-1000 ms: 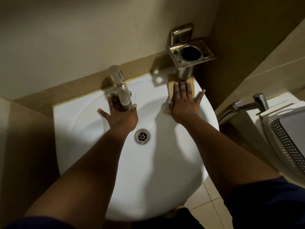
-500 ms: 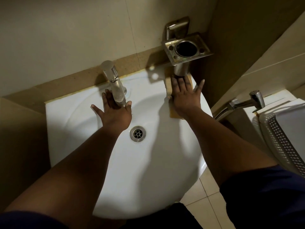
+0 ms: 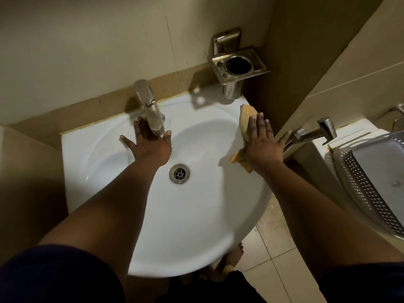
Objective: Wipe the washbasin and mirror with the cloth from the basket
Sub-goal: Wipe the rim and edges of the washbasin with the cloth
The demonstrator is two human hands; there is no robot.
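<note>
The white washbasin (image 3: 181, 217) fills the middle of the view, its drain (image 3: 179, 172) near the centre. My right hand (image 3: 261, 142) lies flat with straight fingers on the yellow cloth (image 3: 245, 120), pressing it onto the basin's right rim. The cloth shows beyond my fingertips and below my palm. My left hand (image 3: 150, 144) rests flat inside the basin, fingers spread, under the steel tap (image 3: 150, 110). No mirror is in view.
A steel tumbler holder (image 3: 237, 66) juts from the wall above the basin's right corner. A hand-spray nozzle (image 3: 314, 133) sticks out just right of my right hand. A perforated plastic basket (image 3: 369, 184) sits on the white cistern (image 3: 349, 130) at the far right. Beige floor tiles (image 3: 273, 254) lie below.
My right hand has slid the cloth from the back of the basin, under the tumbler holder, out along the right rim toward me. My left hand stays by the tap.
</note>
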